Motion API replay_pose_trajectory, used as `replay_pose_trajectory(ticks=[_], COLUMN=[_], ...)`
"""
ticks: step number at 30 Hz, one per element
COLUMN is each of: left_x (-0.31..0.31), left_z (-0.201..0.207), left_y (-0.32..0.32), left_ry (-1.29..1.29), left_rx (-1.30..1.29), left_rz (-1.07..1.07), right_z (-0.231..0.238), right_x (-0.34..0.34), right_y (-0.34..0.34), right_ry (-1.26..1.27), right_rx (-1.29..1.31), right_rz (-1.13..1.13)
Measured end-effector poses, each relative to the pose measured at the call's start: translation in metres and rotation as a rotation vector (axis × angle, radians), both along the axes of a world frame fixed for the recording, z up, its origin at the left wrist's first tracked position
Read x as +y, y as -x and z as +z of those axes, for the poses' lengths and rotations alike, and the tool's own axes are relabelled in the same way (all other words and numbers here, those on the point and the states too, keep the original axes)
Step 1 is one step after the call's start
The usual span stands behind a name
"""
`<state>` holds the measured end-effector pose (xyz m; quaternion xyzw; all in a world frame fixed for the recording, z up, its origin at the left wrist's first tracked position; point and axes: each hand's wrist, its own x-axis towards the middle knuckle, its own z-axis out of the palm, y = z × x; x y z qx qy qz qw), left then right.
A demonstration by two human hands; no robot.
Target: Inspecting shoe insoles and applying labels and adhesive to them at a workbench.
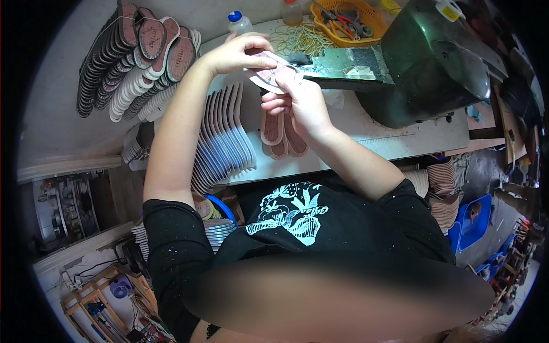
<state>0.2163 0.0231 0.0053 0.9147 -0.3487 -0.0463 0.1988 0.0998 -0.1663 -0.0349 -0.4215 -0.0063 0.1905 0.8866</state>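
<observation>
A pinkish shoe insole (274, 72) with a pale rim is held between my two hands, at the tip of a green machine's narrow arm (349, 64). My left hand (240, 53) pinches its far left side, thumb on top. Closed on the near right edge is my right hand (304, 106), with its thumb pressing the surface and the fingers curled beneath. Under that hand, several more insoles (273, 130) lie on the white table (377, 123). Beside my left forearm runs a long row of overlapping insoles (223, 137) with pale edges. Whether the insole touches the machine's tip, I cannot tell.
The machine's dark green body (434, 57) fills the table's right end. Behind stand an orange basket (349, 26) of tools, a heap of pale bands (300, 43) and a blue-capped bottle (240, 23). Tied insole bundles (143, 57) lean at the left wall. Blue crates (474, 223) sit lower right.
</observation>
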Motion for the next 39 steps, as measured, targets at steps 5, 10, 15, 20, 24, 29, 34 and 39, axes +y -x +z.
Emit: replay_pose_trajectory(ticks=[5, 10, 15, 20, 24, 29, 34, 39], left_x=[-0.003, -0.002, -0.002, -0.004, -0.006, -0.005, -0.011, -0.025], left_z=[0.018, 0.023, 0.026, 0.012, 0.019, 0.005, 0.005, 0.013], left_y=[0.000, 0.010, 0.026, 0.037, 0.038, 0.041, 0.053, 0.070], left_ry=[0.139, 0.116, 0.171, 0.325, 0.165, 0.169, 0.154, 0.246], left_rx=[0.749, 0.809, 0.820, 0.845, 0.728, 0.676, 0.705, 0.713], left_rz=[0.090, 0.160, 0.217, 0.293, 0.305, 0.339, 0.424, 0.515], right_z=[0.003, 0.004, 0.002, 0.000, 0.004, -0.001, -0.004, -0.007], right_x=[-0.003, -0.003, -0.004, -0.009, -0.005, -0.008, -0.013, -0.015], right_y=[-0.005, -0.006, -0.007, -0.007, -0.007, -0.008, -0.011, -0.012], right_ry=[0.035, 0.072, 0.084, 0.079, 0.097, 0.089, 0.155, 0.160], right_rx=[0.007, 0.009, -0.020, -0.085, -0.080, -0.118, -0.118, -0.106], right_rz=[0.018, 0.039, 0.020, 0.007, -0.053, -0.025, 0.012, -0.009])
